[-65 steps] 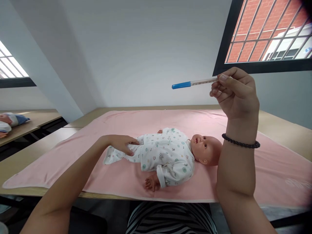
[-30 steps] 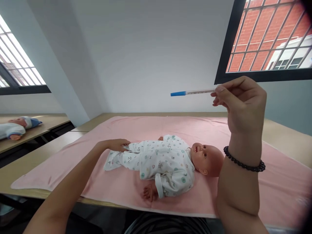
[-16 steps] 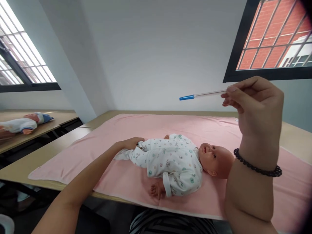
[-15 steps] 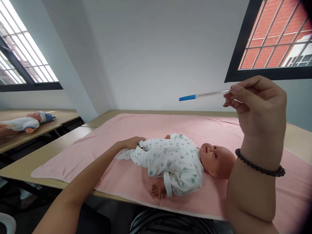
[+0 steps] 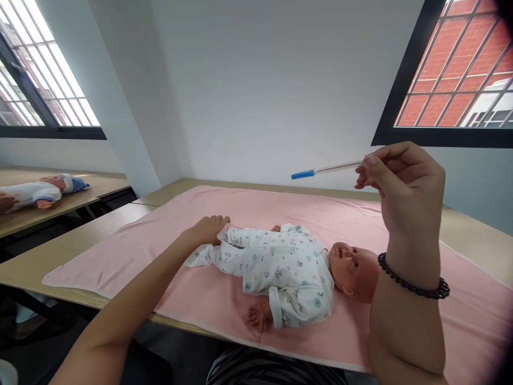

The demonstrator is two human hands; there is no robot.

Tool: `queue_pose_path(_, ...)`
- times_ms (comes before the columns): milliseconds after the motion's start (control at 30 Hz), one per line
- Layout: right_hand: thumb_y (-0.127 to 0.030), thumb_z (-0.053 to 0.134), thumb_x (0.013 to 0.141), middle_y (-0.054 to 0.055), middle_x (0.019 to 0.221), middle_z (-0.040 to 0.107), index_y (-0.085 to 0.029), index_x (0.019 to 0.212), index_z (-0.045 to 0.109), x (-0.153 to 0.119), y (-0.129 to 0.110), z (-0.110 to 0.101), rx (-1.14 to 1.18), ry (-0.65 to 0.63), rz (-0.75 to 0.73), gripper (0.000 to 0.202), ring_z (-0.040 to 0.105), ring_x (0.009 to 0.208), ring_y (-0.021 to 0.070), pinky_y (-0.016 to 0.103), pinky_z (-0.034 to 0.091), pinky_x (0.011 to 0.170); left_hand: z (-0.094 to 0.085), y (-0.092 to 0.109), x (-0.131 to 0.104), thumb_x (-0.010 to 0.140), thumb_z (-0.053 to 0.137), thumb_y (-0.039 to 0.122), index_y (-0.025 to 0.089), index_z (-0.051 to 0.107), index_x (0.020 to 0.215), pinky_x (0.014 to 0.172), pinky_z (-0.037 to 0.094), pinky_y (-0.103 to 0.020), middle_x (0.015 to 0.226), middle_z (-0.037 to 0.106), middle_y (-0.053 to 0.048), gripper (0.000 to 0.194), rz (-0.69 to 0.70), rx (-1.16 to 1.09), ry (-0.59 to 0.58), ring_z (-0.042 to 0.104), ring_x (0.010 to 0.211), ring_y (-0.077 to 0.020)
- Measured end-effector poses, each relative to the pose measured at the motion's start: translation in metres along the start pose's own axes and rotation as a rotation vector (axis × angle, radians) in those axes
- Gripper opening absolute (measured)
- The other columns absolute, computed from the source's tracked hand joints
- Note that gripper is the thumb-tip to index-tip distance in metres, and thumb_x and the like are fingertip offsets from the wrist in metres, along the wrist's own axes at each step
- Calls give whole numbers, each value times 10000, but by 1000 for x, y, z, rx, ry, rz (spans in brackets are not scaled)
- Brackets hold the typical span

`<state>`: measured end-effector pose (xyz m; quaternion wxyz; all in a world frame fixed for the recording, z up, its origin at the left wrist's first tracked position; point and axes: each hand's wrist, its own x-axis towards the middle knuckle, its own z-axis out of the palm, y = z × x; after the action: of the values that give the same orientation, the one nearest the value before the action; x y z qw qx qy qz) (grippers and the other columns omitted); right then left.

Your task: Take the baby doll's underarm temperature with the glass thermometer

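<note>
My right hand (image 5: 404,184) is raised above the doll's head. Its thumb and fingers pinch one end of a slim clear thermometer (image 5: 339,167); the blue end points left, tilted slightly down. A baby doll (image 5: 282,262) in a white patterned outfit lies on its back on a pink blanket (image 5: 140,235), head to the right. My right forearm hides part of the head. Beside the doll's raised foot is my left hand (image 5: 208,229), palm down with its fingers stretched out. It seems to touch the foot; the palm side is hidden.
The blanket covers most of a wooden table (image 5: 80,243), whose front edge lies close to my lap. On another table at the left, a second doll (image 5: 40,193) wears a blue and white hat. A wall and barred windows stand behind.
My left hand has loosened from the doll's foot and its fingers have straightened. The right hand and thermometer appear slightly lower and further left; the camera view has shifted too.
</note>
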<state>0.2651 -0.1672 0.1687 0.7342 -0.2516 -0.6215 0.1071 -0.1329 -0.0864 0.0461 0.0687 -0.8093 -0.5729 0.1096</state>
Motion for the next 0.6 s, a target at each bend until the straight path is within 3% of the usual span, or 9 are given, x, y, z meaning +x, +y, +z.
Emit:
queue_pose_path(33, -326, 794, 803, 14, 751, 667, -305, 834, 725, -1, -1, 2, -5, 6, -12, 79, 606, 626, 209, 420, 542, 577, -11, -2, -1, 711, 769, 197, 180, 444, 1358, 860, 467, -399, 1276, 606, -170, 724, -27, 1, -30, 588, 1154, -351)
queue_pose_path(100, -339, 791, 804, 15, 781, 658, -345, 835, 724, -3, -6, 5, -36, 10, -38, 74, 612, 663, 224, 445, 551, 602, -40, 1, -3, 721, 779, 189, 204, 446, 1373, 916, 459, -417, 1312, 598, -163, 732, -25, -4, 25, 572, 1192, -355)
queue_pose_path(233, -347, 787, 810, 16, 737, 617, -382, 814, 732, -7, -11, 10, 40, -18, -21, 65, 583, 634, 228, 476, 537, 601, -108, 31, -7, 872, 679, 237, 216, 505, 1308, 988, 451, -458, 1360, 574, -122, 470, 74, -126, 593, 531, 1242, -326)
queue_pose_path(333, -342, 777, 827, 14, 762, 642, -378, 827, 735, -7, -7, 13, 11, 78, -38, 55, 580, 623, 217, 469, 526, 605, -147, 65, -4, 918, 636, 263, 247, 552, 1223, 976, 480, -441, 1266, 622, -71, 317, 227, -344, 986, 567, 1181, -277)
queue_pose_path(400, -322, 786, 824, 13, 779, 657, -367, 821, 733, -6, -2, 14, -6, 134, -62, 69, 591, 638, 210, 451, 521, 606, -160, 85, -1, 913, 640, 235, 243, 575, 1177, 952, 499, -433, 1200, 644, -67, 272, 295, -450, 1186, 591, 1127, -261)
queue_pose_path(467, -304, 789, 817, 7, 746, 636, -351, 795, 735, -4, 3, 14, 85, 110, -12, 75, 578, 611, 192, 420, 509, 558, -163, 100, 3, 916, 634, 211, 245, 587, 1135, 923, 518, -421, 1163, 657, -61, 226, 318, -535, 1296, 610, 1082, -244)
queue_pose_path(600, -282, 782, 815, 4, 703, 617, -351, 768, 751, 0, 11, 15, 171, 66, 55, 89, 557, 570, 173, 391, 503, 496, -150, 107, 6, 917, 637, 207, 231, 598, 1059, 868, 545, -361, 1100, 677, -45, 149, 320, -652, 1317, 637, 996, -193)
